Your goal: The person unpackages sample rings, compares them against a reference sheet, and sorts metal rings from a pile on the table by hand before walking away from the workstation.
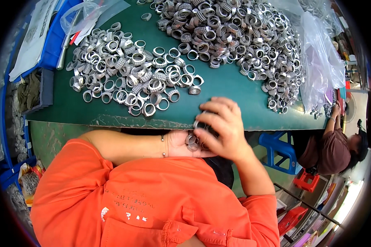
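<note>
Just off the table's near edge, my left hand (pixel 178 143) is cupped palm up, cradling a few metal rings (pixel 191 142). Its fingers are partly hidden behind my right hand (pixel 224 128), which hovers over them, slightly blurred. The thumb and fingers of my right hand are bent around a metal ring (pixel 198 124) close to the table edge. Straight ahead of the left hand lies a loose spread of bright silver rings (pixel 132 72) with studded bands. A much bigger heap of darker grey rings (pixel 231 33) covers the far right of the table.
The green table (pixel 173 121) has a worn front edge. A blue bin (pixel 55 37) with papers and a grey tray (pixel 45 88) stand at left, clear plastic bags (pixel 321 61) at right. Beyond a blue stool (pixel 278 152), another person (pixel 329 150) sits at the table.
</note>
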Tool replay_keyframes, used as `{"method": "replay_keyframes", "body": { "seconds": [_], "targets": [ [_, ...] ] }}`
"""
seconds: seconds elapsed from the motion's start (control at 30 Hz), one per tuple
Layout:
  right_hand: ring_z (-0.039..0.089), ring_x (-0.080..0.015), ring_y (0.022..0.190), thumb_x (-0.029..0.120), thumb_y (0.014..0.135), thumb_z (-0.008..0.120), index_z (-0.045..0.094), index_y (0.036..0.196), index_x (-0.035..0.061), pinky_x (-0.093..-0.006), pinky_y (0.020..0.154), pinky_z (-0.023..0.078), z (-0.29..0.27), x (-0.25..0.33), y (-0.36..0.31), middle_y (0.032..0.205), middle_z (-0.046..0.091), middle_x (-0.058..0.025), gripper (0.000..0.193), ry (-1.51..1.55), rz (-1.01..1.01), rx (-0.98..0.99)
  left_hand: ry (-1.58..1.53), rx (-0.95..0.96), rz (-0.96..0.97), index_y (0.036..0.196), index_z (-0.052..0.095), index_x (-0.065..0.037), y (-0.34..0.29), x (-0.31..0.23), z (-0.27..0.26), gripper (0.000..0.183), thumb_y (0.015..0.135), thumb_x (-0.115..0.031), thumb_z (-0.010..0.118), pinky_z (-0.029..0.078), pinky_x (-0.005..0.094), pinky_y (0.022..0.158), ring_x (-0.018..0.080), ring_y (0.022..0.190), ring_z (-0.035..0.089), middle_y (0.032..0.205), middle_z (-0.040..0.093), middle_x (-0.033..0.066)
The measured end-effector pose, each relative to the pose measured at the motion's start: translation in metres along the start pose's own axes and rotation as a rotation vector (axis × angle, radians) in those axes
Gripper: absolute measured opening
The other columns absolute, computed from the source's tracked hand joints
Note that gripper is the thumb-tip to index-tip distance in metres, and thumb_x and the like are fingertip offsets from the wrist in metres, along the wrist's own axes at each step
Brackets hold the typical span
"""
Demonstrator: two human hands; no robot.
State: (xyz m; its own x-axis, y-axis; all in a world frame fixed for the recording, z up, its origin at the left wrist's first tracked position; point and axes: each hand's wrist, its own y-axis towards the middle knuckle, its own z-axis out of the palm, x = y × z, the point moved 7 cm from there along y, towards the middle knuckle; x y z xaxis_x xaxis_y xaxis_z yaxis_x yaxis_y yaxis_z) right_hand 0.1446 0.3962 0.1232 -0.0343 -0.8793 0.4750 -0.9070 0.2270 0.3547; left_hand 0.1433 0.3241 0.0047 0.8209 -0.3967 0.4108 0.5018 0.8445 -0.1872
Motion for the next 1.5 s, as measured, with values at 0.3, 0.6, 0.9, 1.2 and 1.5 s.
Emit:
{"method": "replay_keyframes", "body": {
  "seconds": [0.3, 0.6, 0.9, 1.2, 1.5],
  "targets": [
    [0.056, -0.0298, 0.093, 0.003, 0.067, 0.071, 0.063, 0.089, 0.0017, -0.0387, 0.08, 0.045, -0.007, 0.022, 0.0, 0.101, 0.059, -0.0132, 0.023, 0.196, -0.068, -0.178, -0.085, 0.059, -0.145, 0.109, 0.057, -0.007, -0.006, 0.009, 0.005, 0.041, 0.094, -0.042, 0.043, 0.051, 0.0493, 0.087, 0.0239, 0.1, 0.061, 0.109, 0.062, 0.0113],
    [0.053, -0.0345, 0.091, 0.004, 0.07, 0.072, 0.053, 0.106, -0.0003, -0.04, 0.082, 0.043, 0.013, -0.026, 0.04, 0.098, 0.057, -0.0158, 0.042, 0.094, 0.224, -0.201, -0.046, 0.018, -0.117, 0.125, 0.051, -0.004, -0.007, 0.006, -0.002, 0.053, 0.093, -0.045, 0.045, 0.043, 0.0543, 0.096, 0.036, 0.12, 0.049, 0.125, 0.054, 0.0171],
    [0.053, -0.0309, 0.091, 0.005, 0.067, 0.067, 0.054, 0.103, 0.0023, -0.039, 0.083, 0.041, 0.021, -0.029, 0.057, 0.095, 0.058, -0.0126, 0.038, 0.149, 0.213, -0.202, -0.058, 0.085, -0.127, 0.128, 0.049, -0.003, -0.007, 0.004, -0.004, 0.048, 0.095, -0.037, 0.043, 0.041, 0.053, 0.1, 0.0367, 0.121, 0.048, 0.129, 0.052, 0.019],
    [0.048, -0.0291, 0.1, 0.02, 0.062, 0.074, 0.06, 0.099, 0.0088, -0.0399, 0.087, 0.034, 0.013, -0.011, 0.057, 0.104, 0.053, -0.0105, 0.042, 0.062, 0.096, -0.136, -0.054, 0.069, -0.126, 0.13, 0.046, -0.001, -0.005, 0.002, -0.01, 0.046, 0.097, -0.032, 0.042, 0.039, 0.0527, 0.102, 0.0367, 0.123, 0.046, 0.13, 0.051, 0.0192],
    [0.051, -0.0323, 0.102, 0.012, 0.061, 0.067, 0.059, 0.095, 0.0042, -0.0432, 0.09, 0.038, 0.014, -0.014, 0.039, 0.106, 0.057, -0.0118, 0.036, 0.076, 0.142, 0.013, -0.069, 0.06, -0.127, 0.125, 0.049, 0.001, -0.008, 0.003, -0.011, 0.042, 0.096, -0.029, 0.043, 0.037, 0.0548, 0.103, 0.0377, 0.121, 0.047, 0.125, 0.054, 0.0192]
  ]
}}
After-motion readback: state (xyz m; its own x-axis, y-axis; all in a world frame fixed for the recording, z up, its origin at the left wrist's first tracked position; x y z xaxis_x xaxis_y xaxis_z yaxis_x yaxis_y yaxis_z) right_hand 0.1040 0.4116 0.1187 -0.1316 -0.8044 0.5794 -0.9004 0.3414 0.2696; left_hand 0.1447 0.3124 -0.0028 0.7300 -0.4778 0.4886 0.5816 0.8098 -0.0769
